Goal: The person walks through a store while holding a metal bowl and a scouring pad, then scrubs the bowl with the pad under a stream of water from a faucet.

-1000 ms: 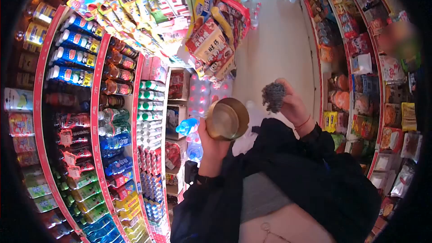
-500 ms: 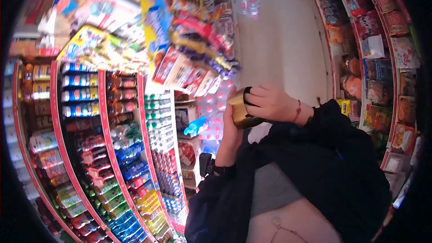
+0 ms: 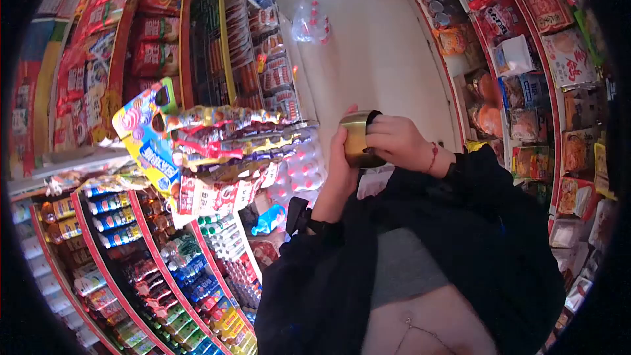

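At the gold bowl [image 3: 355, 137], clasping with left hand [image 3: 340, 164], crooking right hand [image 3: 402, 139] over the rim facing it, can't tell that grasp.

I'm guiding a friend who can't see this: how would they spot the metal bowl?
Find the pale floor at the top centre and follow it down to the left hand. That hand holds the metal bowl, with the right hand at its mouth. Its plain, shiny gold-coloured wall sets it apart from the printed snack packets nearby.

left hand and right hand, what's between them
The head view shows the cup between: left hand around it, right hand at its mouth.
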`<state>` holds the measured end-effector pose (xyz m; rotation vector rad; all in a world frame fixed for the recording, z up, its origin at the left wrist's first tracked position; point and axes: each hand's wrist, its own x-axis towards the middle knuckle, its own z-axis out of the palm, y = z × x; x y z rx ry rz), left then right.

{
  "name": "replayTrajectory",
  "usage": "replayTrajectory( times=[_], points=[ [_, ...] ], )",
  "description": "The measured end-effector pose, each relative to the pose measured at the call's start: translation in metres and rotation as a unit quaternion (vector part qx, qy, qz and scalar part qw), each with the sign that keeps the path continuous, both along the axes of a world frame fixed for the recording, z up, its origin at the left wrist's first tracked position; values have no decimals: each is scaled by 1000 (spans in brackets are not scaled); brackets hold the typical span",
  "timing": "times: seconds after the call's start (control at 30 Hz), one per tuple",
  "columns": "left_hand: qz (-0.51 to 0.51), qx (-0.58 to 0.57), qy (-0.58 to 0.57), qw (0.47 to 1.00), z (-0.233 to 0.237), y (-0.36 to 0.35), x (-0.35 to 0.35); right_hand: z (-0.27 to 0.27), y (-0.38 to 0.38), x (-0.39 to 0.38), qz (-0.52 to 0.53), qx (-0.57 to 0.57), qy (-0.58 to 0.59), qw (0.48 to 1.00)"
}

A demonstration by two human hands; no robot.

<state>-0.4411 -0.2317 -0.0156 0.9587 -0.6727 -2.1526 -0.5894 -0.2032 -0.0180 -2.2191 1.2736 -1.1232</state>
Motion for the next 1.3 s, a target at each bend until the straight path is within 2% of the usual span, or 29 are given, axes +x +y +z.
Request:
replayTrajectory(
  times=[0.07, 0.13, 0.27, 0.33, 0.37, 0.43, 0.57, 0.67, 0.73, 0.9, 0.97, 1.0, 1.13, 1.3],
  points=[
    [-4, 19, 1, 1000, -3, -14, -16, -1, -16, -17, -34, -39, 21, 998],
    [-5, 43, -3, 999, -2, -34, -32, 2, -35, -35, -49, -61, 114, 990],
    [-42, 9, 3, 999, -18, -87, -58, -17, -75, -69, -44, -43, 152, 986],
    [-49, 12, 8, 999, -26, -115, -75, -30, -100, -88, -19, 56, 138, 989],
    [-47, 12, 13, 999, -30, -132, -85, -30, -116, -99, -18, 56, 143, 988],
    [-57, 5, 23, 998, -36, -168, -104, -27, -152, -119, 11, 158, 55, 986],
    [-45, 29, 58, 997, -33, -241, -146, -12, -223, -152, -3, 138, 7, 990],
    [-101, 42, 70, 992, -31, -299, -183, 3, -277, -180, -57, 117, 11, 991],
    [-133, 87, 62, 985, -30, -329, -207, 8, -306, -200, -130, 42, 43, 990],
    [-117, 54, 50, 990, -32, -404, -261, -8, -368, -258, -201, 27, 128, 971],
    [-88, 70, 19, 993, -41, -435, -277, -25, -393, -278, -135, 70, 141, 978],
    [-91, 57, 19, 994, -47, -452, -286, -18, -409, -287, -129, 53, 138, 981],
    [-60, 42, 35, 997, -59, -514, -331, -37, -483, -342, -45, 131, 23, 990],
    [-43, -6, 11, 999, -39, -584, -394, -7, -561, -399, -43, 193, -20, 980]
  ],
)
